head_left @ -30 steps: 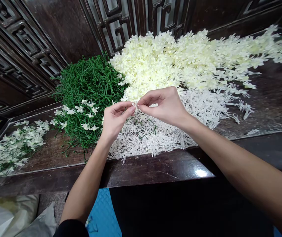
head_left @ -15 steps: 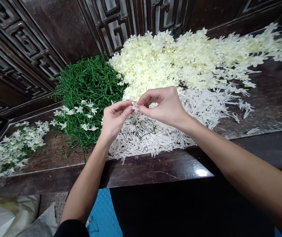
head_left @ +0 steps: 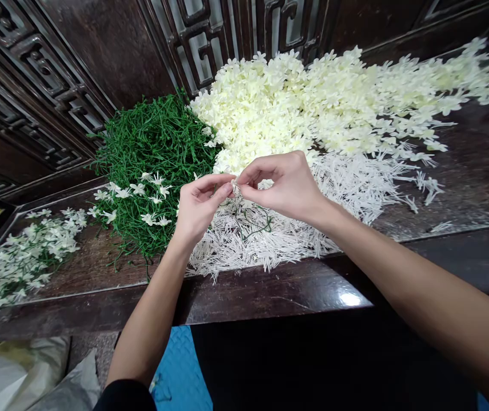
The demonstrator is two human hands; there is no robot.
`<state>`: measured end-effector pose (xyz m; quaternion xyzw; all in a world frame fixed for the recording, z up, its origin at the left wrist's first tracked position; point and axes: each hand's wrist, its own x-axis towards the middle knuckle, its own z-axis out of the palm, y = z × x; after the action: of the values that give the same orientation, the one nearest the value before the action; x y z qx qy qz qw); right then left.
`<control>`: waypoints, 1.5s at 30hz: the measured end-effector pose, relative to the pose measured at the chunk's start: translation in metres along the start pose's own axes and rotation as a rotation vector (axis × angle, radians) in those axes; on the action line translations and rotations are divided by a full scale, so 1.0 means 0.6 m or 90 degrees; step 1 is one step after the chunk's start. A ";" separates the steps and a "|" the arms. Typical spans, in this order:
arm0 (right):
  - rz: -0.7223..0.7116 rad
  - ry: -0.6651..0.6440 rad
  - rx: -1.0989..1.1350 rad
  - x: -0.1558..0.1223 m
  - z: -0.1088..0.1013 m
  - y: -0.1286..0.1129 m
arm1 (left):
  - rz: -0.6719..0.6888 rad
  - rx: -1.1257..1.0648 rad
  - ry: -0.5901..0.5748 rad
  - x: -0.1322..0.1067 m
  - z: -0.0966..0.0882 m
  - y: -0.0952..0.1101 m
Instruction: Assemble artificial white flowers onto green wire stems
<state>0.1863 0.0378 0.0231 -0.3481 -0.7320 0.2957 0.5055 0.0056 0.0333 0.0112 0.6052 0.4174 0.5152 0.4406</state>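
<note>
My left hand [head_left: 199,206] and my right hand [head_left: 285,184] meet fingertip to fingertip above the dark wooden table [head_left: 270,291]. Both pinch one small white artificial flower piece [head_left: 235,185] between thumb and forefinger. Under the hands lies a heap of thin white plastic stamen pieces [head_left: 296,228]. A big pile of cream flower petals [head_left: 313,108] spreads behind them. To the left sits a mound of green plastic stems [head_left: 154,148], with a few finished white flowers on its near side.
A cluster of assembled white flowers on green stems [head_left: 17,262] lies at the far left of the table. Carved dark wood panels [head_left: 34,85] rise behind. A blue mat [head_left: 180,371] and pale bags [head_left: 21,377] sit below the table's front edge.
The hands have stayed together over the white stamen heap, with only small finger shifts on the flower piece. The piles have not moved.
</note>
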 end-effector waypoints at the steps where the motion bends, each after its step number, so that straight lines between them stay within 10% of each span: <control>1: -0.004 -0.001 0.002 0.000 0.000 0.000 | 0.001 -0.004 -0.005 0.000 -0.001 -0.001; 45: 0.138 -0.086 0.039 0.008 -0.010 0.000 | 0.061 0.064 0.057 -0.001 0.003 0.016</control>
<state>0.1907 0.0423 0.0274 -0.3888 -0.7131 0.3937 0.4306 0.0079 0.0301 0.0202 0.6221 0.4330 0.5406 0.3650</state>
